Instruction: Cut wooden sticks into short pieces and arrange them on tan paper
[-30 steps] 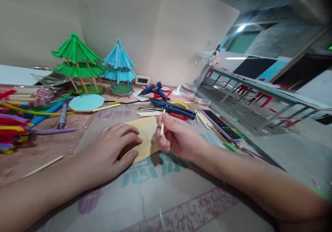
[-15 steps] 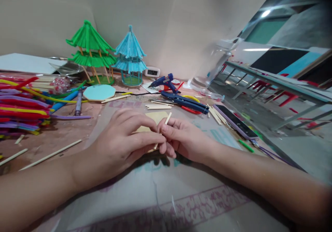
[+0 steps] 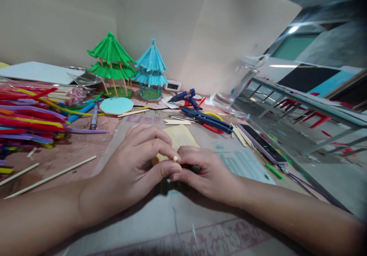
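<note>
My left hand (image 3: pixel 143 162) pinches a short wooden stick (image 3: pixel 175 159), whose pale end faces me between thumb and forefinger. The fingers of my right hand (image 3: pixel 205 168) are closed against the same stick from the other side, fingertips touching those of the left. Most of the stick is hidden by the fingers. Behind and beneath the hands lies a yellow sheet (image 3: pixel 183 135) on the plastic-covered work surface (image 3: pixel 137 217). Just beyond it are several cut wooden sticks (image 3: pixel 177 122).
Pliers (image 3: pixel 206 119) and a blue glue gun (image 3: pixel 186 96) lie behind the hands. Green (image 3: pixel 111 70) and blue (image 3: pixel 151 70) pagoda models stand farther back, near a light-blue octagon (image 3: pixel 116 106). Bundled pipe cleaners (image 3: pixel 31 114) fill the left; a phone (image 3: pixel 262 143) lies right.
The stick has turned from upright and slanting to pointing end-on at me. My right hand has rolled palm-down, and the view has shifted slightly left.
</note>
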Available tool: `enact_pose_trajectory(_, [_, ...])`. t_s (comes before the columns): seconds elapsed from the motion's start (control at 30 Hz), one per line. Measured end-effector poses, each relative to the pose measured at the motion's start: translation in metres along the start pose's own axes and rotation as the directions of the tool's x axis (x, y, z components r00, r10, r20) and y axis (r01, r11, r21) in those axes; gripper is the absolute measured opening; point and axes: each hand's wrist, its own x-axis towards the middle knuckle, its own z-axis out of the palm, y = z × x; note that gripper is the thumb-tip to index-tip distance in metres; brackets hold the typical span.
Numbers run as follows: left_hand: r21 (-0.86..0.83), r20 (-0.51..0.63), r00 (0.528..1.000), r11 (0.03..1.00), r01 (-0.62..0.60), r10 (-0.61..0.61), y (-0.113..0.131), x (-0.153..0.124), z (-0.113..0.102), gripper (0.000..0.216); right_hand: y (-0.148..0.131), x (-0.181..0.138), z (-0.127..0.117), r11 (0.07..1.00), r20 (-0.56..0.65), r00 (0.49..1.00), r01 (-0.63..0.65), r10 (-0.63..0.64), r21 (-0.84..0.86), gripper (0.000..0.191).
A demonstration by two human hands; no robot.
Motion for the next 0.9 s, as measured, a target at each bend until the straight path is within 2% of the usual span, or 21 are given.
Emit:
enact_pose_trajectory(0.2, [-0.037, 0.014, 0.999, 0.999, 0.035, -0.034, -0.0024, -0.0015, 0.0037, 0.012, -0.0018, -0.0024, 0.0021, 1.0, 0.01, 1.0, 0.019, -0.019, -0.022, 0.023])
enact_pose_trajectory(0.47, [-0.057, 0.039, 0.994, 0.993, 0.102, -0.1, -0.0057, -0.0009, 0.0062, 0.019, -0.0054, -0.0024, 0.0015, 0.99, 0.095, 0.99, -0.109, 0.101, 0.087, 0.038])
enact_pose_trajectory(0.6, [-0.06, 0.053, 0.991, 0.991, 0.124, -0.12, -0.0077, -0.0014, 0.0077, 0.017, -0.0033, -0.0015, 0.0023, 0.976, 0.113, 0.982, -0.165, 0.15, 0.143, 0.04])
enact_pose_trajectory(0.7, [-0.043, 0.025, 0.992, 0.991, 0.125, -0.124, -0.009, -0.0033, 0.0091, 0.007, -0.003, -0.0014, 0.0023, 0.975, 0.127, 0.98, -0.17, 0.152, 0.146, 0.039])
enact_pose_trajectory(0.83, [-0.005, -0.017, 0.99, 0.991, 0.137, -0.137, -0.0098, -0.0048, 0.0094, 0.021, -0.0044, -0.0012, 0.0013, 0.972, 0.141, 0.978, -0.178, 0.157, 0.151, 0.039])
enact_pose_trajectory(0.9, [-0.006, -0.016, 0.993, 0.993, 0.118, -0.118, -0.0099, -0.0048, 0.0088, 0.019, -0.0052, -0.0008, 0.0009, 0.967, 0.149, 0.974, -0.197, 0.173, 0.16, 0.04])
